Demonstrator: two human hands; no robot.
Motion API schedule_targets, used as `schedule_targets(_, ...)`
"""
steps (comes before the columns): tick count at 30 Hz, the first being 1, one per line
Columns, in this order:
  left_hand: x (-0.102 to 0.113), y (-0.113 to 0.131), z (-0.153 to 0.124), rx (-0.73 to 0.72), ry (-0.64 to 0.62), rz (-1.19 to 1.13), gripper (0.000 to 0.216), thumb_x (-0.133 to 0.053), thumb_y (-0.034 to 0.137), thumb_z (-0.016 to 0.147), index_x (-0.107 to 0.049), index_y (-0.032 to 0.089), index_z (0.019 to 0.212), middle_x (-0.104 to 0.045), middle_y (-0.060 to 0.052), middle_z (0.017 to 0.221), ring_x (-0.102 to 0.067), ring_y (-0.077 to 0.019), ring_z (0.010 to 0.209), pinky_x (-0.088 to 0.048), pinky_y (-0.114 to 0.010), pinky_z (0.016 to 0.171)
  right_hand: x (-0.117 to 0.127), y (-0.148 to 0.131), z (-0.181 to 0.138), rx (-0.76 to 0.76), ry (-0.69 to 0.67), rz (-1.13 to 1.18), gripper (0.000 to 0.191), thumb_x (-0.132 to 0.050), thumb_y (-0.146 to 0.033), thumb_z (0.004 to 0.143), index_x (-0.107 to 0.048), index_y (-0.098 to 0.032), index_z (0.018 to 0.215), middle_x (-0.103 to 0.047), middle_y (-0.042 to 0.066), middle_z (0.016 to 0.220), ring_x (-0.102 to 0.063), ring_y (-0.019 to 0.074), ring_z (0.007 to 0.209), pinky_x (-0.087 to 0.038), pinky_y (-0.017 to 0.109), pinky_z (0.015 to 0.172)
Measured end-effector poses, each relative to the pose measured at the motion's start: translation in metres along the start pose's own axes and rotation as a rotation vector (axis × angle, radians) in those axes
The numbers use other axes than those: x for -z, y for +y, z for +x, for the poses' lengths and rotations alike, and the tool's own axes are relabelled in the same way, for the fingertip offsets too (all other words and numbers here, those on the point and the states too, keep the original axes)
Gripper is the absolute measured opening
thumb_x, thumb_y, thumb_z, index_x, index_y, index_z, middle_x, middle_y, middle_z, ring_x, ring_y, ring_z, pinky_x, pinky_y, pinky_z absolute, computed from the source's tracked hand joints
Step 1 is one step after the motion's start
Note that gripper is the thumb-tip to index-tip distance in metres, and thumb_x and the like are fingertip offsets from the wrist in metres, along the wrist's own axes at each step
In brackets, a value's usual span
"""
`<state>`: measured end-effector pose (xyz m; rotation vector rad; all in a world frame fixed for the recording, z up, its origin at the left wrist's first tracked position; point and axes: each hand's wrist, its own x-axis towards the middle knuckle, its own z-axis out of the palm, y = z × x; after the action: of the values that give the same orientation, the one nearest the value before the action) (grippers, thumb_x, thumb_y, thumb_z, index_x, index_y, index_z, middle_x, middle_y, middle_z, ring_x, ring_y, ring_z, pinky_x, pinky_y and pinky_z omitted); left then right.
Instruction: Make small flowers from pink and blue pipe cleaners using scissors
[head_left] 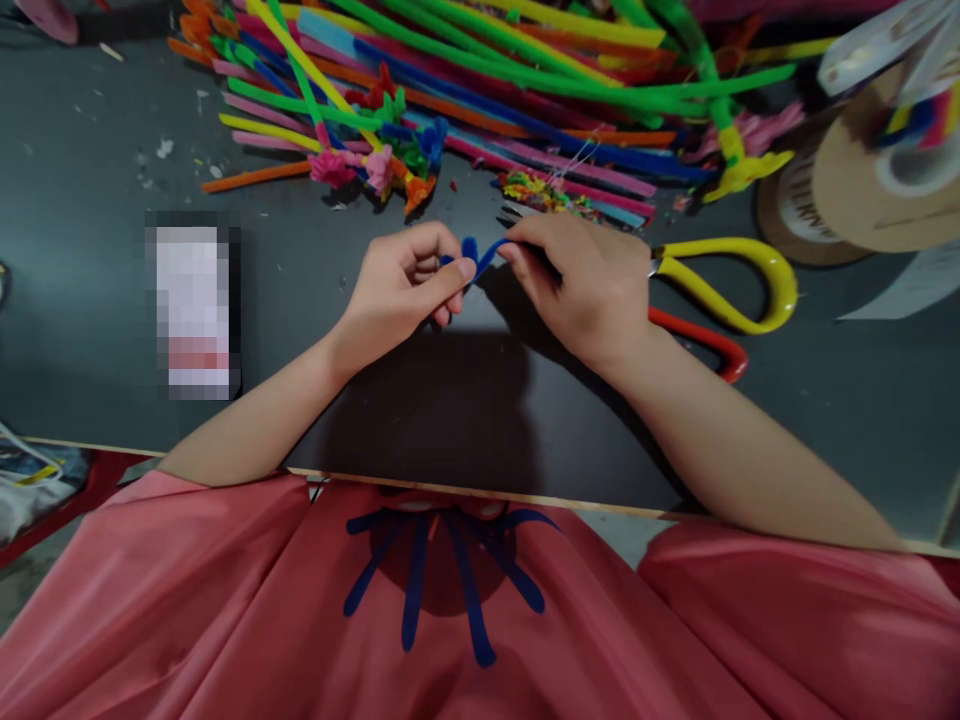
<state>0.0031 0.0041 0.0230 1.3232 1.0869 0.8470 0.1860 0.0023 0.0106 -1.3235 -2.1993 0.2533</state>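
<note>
dark tabletop spreads across my head view, its pale edge running just in front of my red clothing, where blue strips fan out over the chest. my left hand pinches a short blue fuzzy stem between thumb and fingers, and my right hand grips its other end at the fingertips, so the piece hangs between my two hands, above the table. scissors with one yellow and one red handle lie under my right hand, blades poking out past my fingers; i can't tell whether my palm touches them. beyond my hands are a heap of coloured fuzzy stems, some twisted bunches at their near ends, and a little pile of trimmings. a phone, its screen pixelated, lies to my left; a cardboard spool sits at my right.
</note>
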Motion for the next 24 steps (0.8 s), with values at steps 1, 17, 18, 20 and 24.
schedule_targets(1,-0.0005,0.0007,-0.0004,0.011,0.001,-0.002,0.023,-0.065,0.033,0.077,-0.053,0.018,0.065,-0.057,0.007,0.050,-0.050,-0.0001,0.040,-0.042,-0.011,0.040,-0.0008,0.0002,-0.0005,-0.002,0.000,0.011,0.042,-0.028,-0.043,0.097,-0.062,-0.018,0.097,-0.069,0.005,0.084,-0.064,0.0130,0.079,-0.045,0.026,0.069)
schedule_targets(17,-0.0052,-0.0002,-0.0030,0.045,-0.030,0.029,0.020,-0.064,0.026,0.077,-0.053,0.016,0.064,-0.058,0.005,0.050,-0.051,-0.0004,0.042,-0.042,-0.011,0.041,-0.0089,-0.0040,-0.0065,0.003,0.078,-0.008,0.039,-0.033,-0.038,0.095,-0.066,-0.018,0.090,-0.068,0.005,0.073,-0.062,0.0132,0.066,-0.044,0.027,0.061)
schedule_targets(18,-0.0055,-0.0004,-0.0030,0.045,-0.032,0.029,0.020,-0.064,0.026,0.077,-0.053,0.016,0.064,-0.058,0.005,0.050,-0.051,-0.0005,0.043,-0.042,-0.011,0.042,-0.0089,-0.0043,-0.0064,-0.004,0.075,0.001,0.040,-0.033,-0.038,0.096,-0.066,-0.018,0.090,-0.068,0.005,0.073,-0.062,0.0135,0.066,-0.044,0.027,0.062)
schedule_targets(20,-0.0060,-0.0009,-0.0030,0.044,-0.036,0.028,0.019,-0.063,0.025,0.078,-0.053,0.016,0.065,-0.058,0.005,0.050,-0.051,-0.0006,0.043,-0.042,-0.011,0.042,-0.0091,-0.0048,-0.0062,-0.023,0.046,0.032,0.041,-0.031,-0.039,0.096,-0.066,-0.017,0.091,-0.068,0.006,0.074,-0.063,0.0142,0.067,-0.045,0.028,0.064)
schedule_targets(24,-0.0076,-0.0015,-0.0030,0.042,-0.040,0.030,0.019,-0.064,0.024,0.077,-0.052,0.016,0.064,-0.057,0.006,0.050,-0.051,0.0003,0.042,-0.041,-0.010,0.041,-0.0097,-0.0045,-0.0060,-0.054,-0.006,0.079,0.043,-0.027,-0.039,0.097,-0.064,-0.017,0.095,-0.068,0.006,0.078,-0.064,0.0144,0.073,-0.047,0.028,0.069)
